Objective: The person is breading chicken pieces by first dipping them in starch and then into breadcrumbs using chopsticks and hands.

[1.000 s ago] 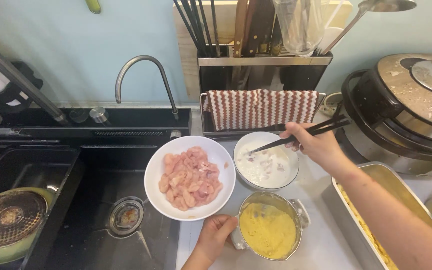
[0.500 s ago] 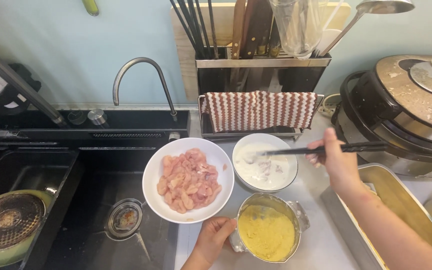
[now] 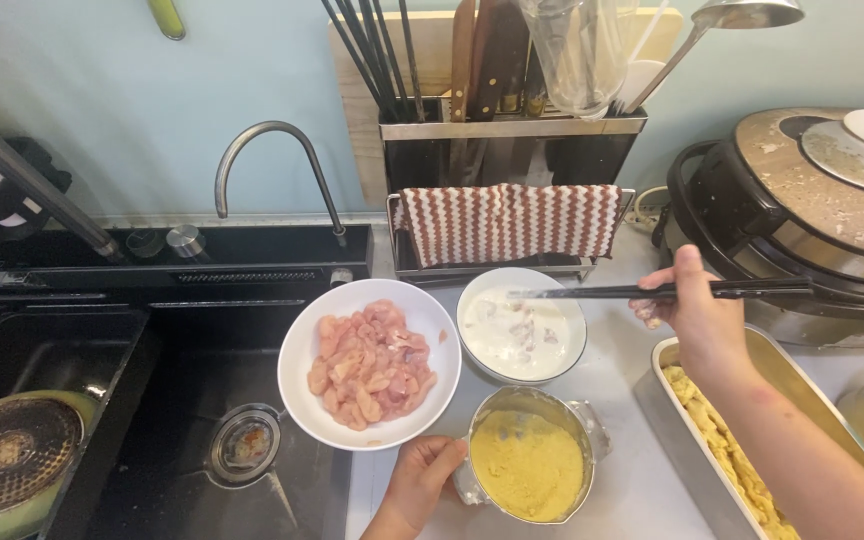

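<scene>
Chopsticks swung flat over the batter bowl, tips now dipped in; nothing lifted out.

Vs a second ago: right hand [image 3: 697, 320] moved from 12 to 3 o'clock of the white bowl [image 3: 522, 325], fingers clenched on long black chopsticks [image 3: 652, 292] lying level, tips at the bowl's 12 o'clock rim. I'd judge it's working pieces in the batter. Left hand [image 3: 417, 485] unchanged, wrapped on the metal pot [image 3: 530, 465] at its 9 o'clock. Contents: white bowl holds pale liquid with a few meat bits; white plate [image 3: 369, 362], at 9 o'clock of the bowl, holds raw pink meat; pot holds yellow crumb; steel tray [image 3: 742, 450] at 3 o'clock holds coated pieces.
</scene>
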